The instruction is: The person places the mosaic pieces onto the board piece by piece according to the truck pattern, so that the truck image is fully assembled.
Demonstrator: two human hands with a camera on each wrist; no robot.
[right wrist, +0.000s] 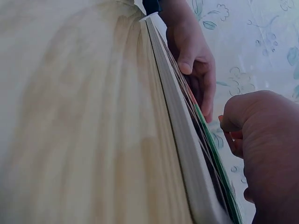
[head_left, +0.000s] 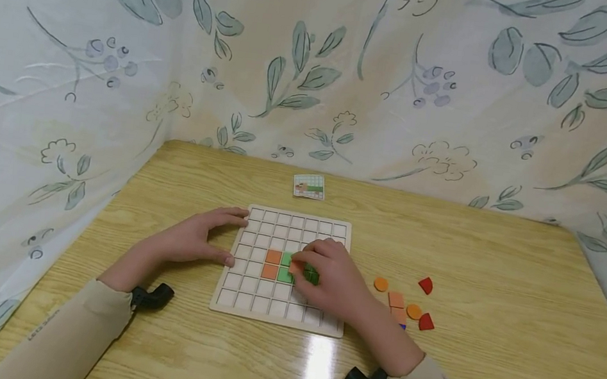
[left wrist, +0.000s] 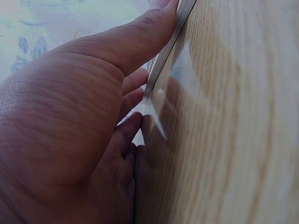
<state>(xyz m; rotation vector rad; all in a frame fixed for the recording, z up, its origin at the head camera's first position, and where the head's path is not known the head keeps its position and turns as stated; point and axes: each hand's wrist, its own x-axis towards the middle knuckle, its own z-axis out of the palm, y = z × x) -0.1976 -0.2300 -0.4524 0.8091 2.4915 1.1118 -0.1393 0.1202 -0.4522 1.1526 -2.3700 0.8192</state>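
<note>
A pale wooden grid board [head_left: 252, 302] lies on the table. My left hand [head_left: 186, 238] touches its left edge, thumb and fingers spread apart along the side; the left wrist view shows the thumb [left wrist: 145, 35] against that edge. Over the middle of the board my right hand [head_left: 334, 281] pinches an orange square tile [head_left: 295, 268] between thumb and fingers. Two orange tiles [head_left: 271, 264] sit stacked in neighbouring cells, with light green tiles [head_left: 285, 266] right beside them. Darker green tiles [head_left: 311, 275] show partly beneath my right hand.
Right of the board lie loose pieces: orange squares [head_left: 396, 300], orange discs [head_left: 381, 284], red quarter-circles [head_left: 426, 285] and a partly hidden blue piece [head_left: 402, 326]. A small pattern card [head_left: 309, 186] lies behind the board. Floral cloth [head_left: 352, 93] hangs behind the table.
</note>
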